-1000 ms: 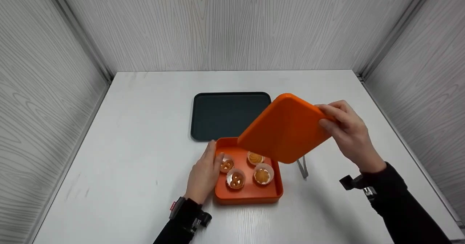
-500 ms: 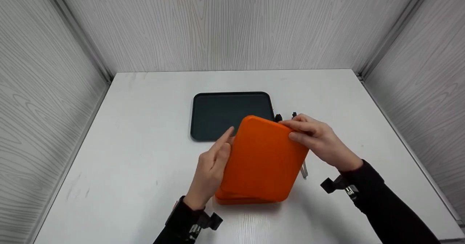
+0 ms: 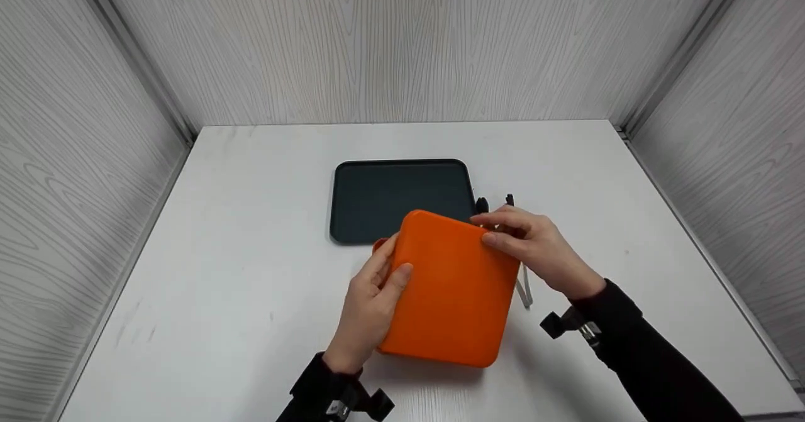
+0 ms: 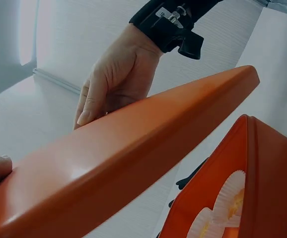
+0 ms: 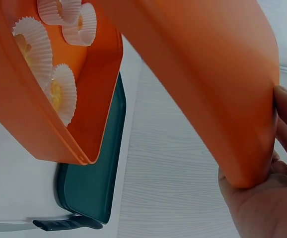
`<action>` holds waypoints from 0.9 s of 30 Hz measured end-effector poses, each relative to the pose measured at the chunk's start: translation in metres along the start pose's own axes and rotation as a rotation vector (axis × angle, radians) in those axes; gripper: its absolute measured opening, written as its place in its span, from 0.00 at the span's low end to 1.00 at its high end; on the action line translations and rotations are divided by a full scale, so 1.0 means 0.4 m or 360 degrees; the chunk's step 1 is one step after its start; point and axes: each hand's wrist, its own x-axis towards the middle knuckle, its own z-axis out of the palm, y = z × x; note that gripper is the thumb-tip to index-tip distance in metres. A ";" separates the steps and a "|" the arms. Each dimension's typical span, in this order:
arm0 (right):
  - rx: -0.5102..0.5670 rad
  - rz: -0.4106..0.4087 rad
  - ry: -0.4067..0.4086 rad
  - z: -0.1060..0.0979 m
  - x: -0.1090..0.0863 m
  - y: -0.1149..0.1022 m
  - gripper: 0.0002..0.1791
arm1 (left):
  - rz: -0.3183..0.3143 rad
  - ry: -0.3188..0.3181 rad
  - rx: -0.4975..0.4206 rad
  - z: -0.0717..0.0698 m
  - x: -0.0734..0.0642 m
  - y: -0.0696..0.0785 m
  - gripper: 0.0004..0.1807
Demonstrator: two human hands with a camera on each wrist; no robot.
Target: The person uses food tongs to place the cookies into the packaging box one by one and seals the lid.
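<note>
An orange lid (image 3: 449,290) is held tilted over an orange box (image 5: 14,99), between both hands. My left hand (image 3: 368,312) grips the lid's left edge, thumb on top. At the far right corner my right hand (image 3: 541,246) pinches the lid between thumb and fingers. The wrist views show the lid apart from the box on the side they face. Inside the box sit several small pastries in white paper cups (image 5: 61,94). From the head view the lid hides the pastries and most of the box.
Behind the box lies a dark green tray (image 3: 402,199) on the white table (image 3: 251,252). Tongs (image 3: 524,290) with black tips lie right of the box, partly under the lid and right hand. Grey wood-grain panels (image 3: 402,44) enclose the table's back and sides.
My right hand has brought the lid leftward and down over the box, covering the pastries in the head view. My left hand has moved from the box's side to the lid's left edge.
</note>
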 end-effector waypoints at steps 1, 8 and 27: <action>0.0027 0.0024 0.0007 0.002 -0.001 0.005 0.20 | -0.0005 0.0017 -0.0019 -0.001 -0.002 0.000 0.33; 0.0228 0.0126 0.0022 0.022 -0.017 0.040 0.32 | -0.0151 0.0255 -0.0186 -0.014 -0.012 0.002 0.35; -0.0287 0.0003 0.0365 0.148 -0.033 0.092 0.37 | -0.0184 0.0330 0.0027 -0.012 0.011 -0.047 0.38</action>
